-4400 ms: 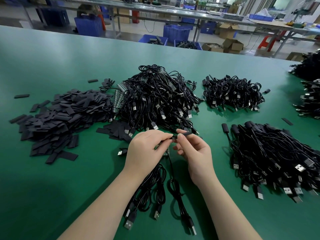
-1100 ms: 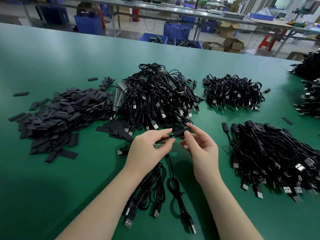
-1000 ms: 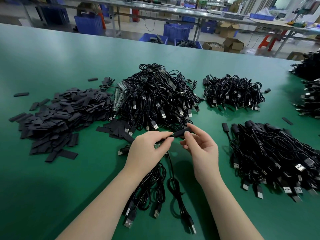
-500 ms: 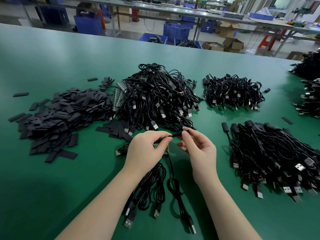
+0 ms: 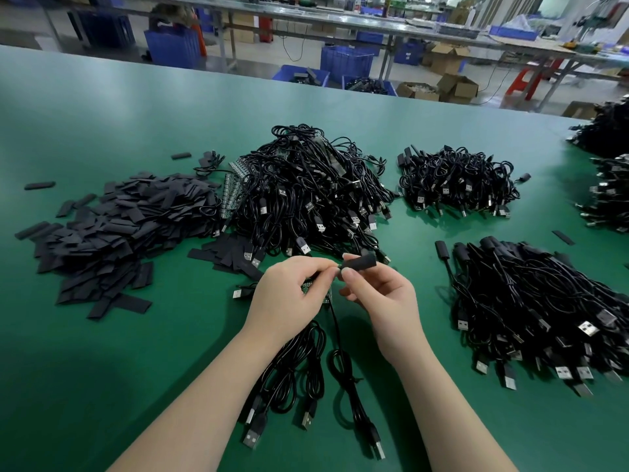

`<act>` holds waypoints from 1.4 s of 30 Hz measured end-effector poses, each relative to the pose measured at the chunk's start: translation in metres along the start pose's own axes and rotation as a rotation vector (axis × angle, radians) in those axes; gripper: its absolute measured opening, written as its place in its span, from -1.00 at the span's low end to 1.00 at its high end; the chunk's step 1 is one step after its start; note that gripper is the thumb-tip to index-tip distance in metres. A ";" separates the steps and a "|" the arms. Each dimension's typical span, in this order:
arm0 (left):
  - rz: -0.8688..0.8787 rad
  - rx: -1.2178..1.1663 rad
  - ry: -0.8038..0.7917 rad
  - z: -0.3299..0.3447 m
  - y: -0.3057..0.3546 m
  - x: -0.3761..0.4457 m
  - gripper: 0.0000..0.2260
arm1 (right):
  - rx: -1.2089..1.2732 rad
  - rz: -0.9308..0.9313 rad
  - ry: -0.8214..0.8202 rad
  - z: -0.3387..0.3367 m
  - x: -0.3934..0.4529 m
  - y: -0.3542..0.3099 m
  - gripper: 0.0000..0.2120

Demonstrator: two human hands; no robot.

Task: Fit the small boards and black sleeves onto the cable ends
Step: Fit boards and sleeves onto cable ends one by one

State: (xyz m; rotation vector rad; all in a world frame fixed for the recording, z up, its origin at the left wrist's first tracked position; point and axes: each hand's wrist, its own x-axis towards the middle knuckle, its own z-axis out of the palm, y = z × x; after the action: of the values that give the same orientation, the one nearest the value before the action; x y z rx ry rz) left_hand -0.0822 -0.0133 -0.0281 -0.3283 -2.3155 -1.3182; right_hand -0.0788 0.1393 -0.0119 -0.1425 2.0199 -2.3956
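Observation:
My right hand [image 5: 381, 298] pinches a black sleeve [image 5: 360, 262] between thumb and forefinger, holding it level above the table. My left hand [image 5: 289, 294] pinches the end of a black cable [image 5: 337, 338] right at the sleeve's left mouth. Under the left fingers a small green board [image 5: 315, 291] peeks out, mostly hidden. The cable hangs down between my wrists to a coil and a USB plug [image 5: 377, 446]. A heap of flat black sleeves [image 5: 102, 229] lies at the left.
A big tangle of USB cables [image 5: 306, 195] sits behind my hands, a smaller pile [image 5: 459, 182] at the back right, and a pile of sleeved cables [image 5: 544, 311] at the right. Loose coiled cables [image 5: 292, 373] lie under my left wrist. The green table [image 5: 102, 386] ends at an aisle with blue crates.
The sleeve in my right hand now sticks out level to the right of my fingertips, with more of it showing than half a second ago. Both hands stay close together.

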 end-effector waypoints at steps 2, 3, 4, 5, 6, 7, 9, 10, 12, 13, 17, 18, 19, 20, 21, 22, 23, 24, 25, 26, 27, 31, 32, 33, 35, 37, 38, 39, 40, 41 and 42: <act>0.030 -0.005 -0.012 -0.001 0.001 0.000 -0.81 | 0.005 0.000 0.009 -0.001 0.001 0.000 -0.74; 0.041 -0.009 -0.014 -0.001 0.001 0.000 -0.80 | 0.009 -0.001 0.018 -0.002 0.001 0.001 -0.73; 0.048 -0.014 -0.015 -0.002 0.002 0.000 -0.78 | 0.013 0.001 0.029 -0.002 0.002 0.002 -0.74; 0.053 -0.018 -0.014 -0.002 0.003 0.000 -0.76 | 0.017 0.005 0.042 -0.003 0.002 0.003 -0.75; 0.060 -0.018 -0.011 -0.002 0.003 -0.001 -0.75 | 0.023 0.010 0.050 -0.003 0.002 0.003 -0.76; 0.066 -0.011 -0.006 -0.002 0.004 -0.001 -0.74 | 0.027 0.014 0.055 -0.003 0.003 0.004 -0.77; 0.086 0.018 0.020 -0.002 0.005 -0.001 -0.77 | 0.027 0.016 0.058 -0.003 0.003 0.005 -0.80; 0.098 0.032 0.041 -0.001 0.005 -0.001 -0.79 | 0.024 0.013 0.055 -0.003 0.003 0.005 -0.82; 0.120 0.062 0.079 -0.002 0.004 -0.001 -0.83 | 0.016 0.002 0.040 -0.002 0.002 0.006 -0.86; 0.135 0.083 0.089 -0.002 0.003 -0.001 -0.84 | 0.008 -0.005 0.035 -0.002 0.002 0.006 -0.86; 0.224 0.207 0.090 -0.003 0.002 0.000 -0.83 | -0.043 -0.011 0.064 -0.002 0.002 0.006 -0.81; 0.237 0.214 0.091 -0.003 0.002 0.000 -0.81 | -0.048 -0.008 0.077 -0.001 0.002 0.006 -0.81; 0.241 0.215 0.094 -0.002 0.002 0.000 -0.81 | -0.045 -0.004 0.091 0.000 0.001 0.007 -0.81; 0.240 0.213 0.093 -0.002 0.002 0.000 -0.84 | -0.034 0.002 0.104 0.001 0.001 0.007 -0.82; 0.237 0.214 0.090 -0.002 0.002 0.000 -0.86 | -0.020 0.007 0.115 0.002 0.001 0.007 -0.83; 0.238 0.217 0.086 -0.002 0.002 0.000 -0.87 | -0.006 0.011 0.123 0.003 0.000 0.008 -0.84; 0.241 0.219 0.082 -0.001 0.002 0.000 -0.87 | 0.002 0.011 0.129 0.003 0.000 0.009 -0.84; 0.245 0.220 0.078 -0.001 0.001 0.000 -0.87 | 0.007 0.009 0.134 0.004 -0.001 0.009 -0.85; 0.248 0.217 0.073 -0.001 0.001 0.000 -0.87 | 0.011 0.009 0.139 0.005 -0.001 0.009 -0.85; 0.250 0.213 0.068 -0.001 0.001 -0.001 -0.87 | 0.018 0.012 0.147 0.007 -0.002 0.009 -0.85; 0.254 0.210 0.067 -0.001 0.002 -0.001 -0.87 | 0.030 0.017 0.157 0.008 -0.002 0.010 -0.85; 0.300 0.219 0.077 0.001 0.003 -0.001 -0.85 | 0.053 0.028 0.169 0.012 -0.002 0.011 -0.84; 0.304 0.214 0.075 0.001 0.003 -0.001 -0.86 | 0.046 0.018 0.160 0.012 -0.002 0.011 -0.84; 0.305 0.207 0.078 0.001 0.003 -0.001 -0.87 | 0.041 0.007 0.153 0.011 -0.002 0.012 -0.85; 0.304 0.205 0.094 0.001 0.003 -0.002 -0.86 | 0.027 -0.002 0.145 0.011 -0.003 0.013 -0.85; 0.307 0.220 0.109 0.001 0.003 -0.003 -0.85 | -0.003 -0.007 0.135 0.010 -0.004 0.014 -0.84; 0.309 0.228 0.113 0.001 0.003 -0.003 -0.85 | -0.009 -0.007 0.130 0.009 -0.003 0.015 -0.84; 0.308 0.233 0.115 0.001 0.004 -0.004 -0.85 | -0.011 -0.002 0.126 0.009 -0.002 0.014 -0.84; 0.300 0.237 0.116 0.002 0.005 -0.003 -0.85 | -0.011 0.004 0.120 0.009 -0.001 0.013 -0.85; 0.288 0.244 0.124 0.002 0.005 -0.002 -0.87 | -0.015 0.005 0.110 0.009 -0.001 0.013 -0.86; 0.272 0.252 0.141 0.002 0.006 -0.001 -0.87 | -0.022 -0.003 0.102 0.009 0.000 0.014 -0.87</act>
State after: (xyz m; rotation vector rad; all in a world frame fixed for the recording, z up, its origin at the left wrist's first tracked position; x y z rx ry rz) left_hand -0.0791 -0.0086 -0.0252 -0.4342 -2.1950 -0.8797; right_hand -0.0787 0.1276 -0.0240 -0.0235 2.0895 -2.4315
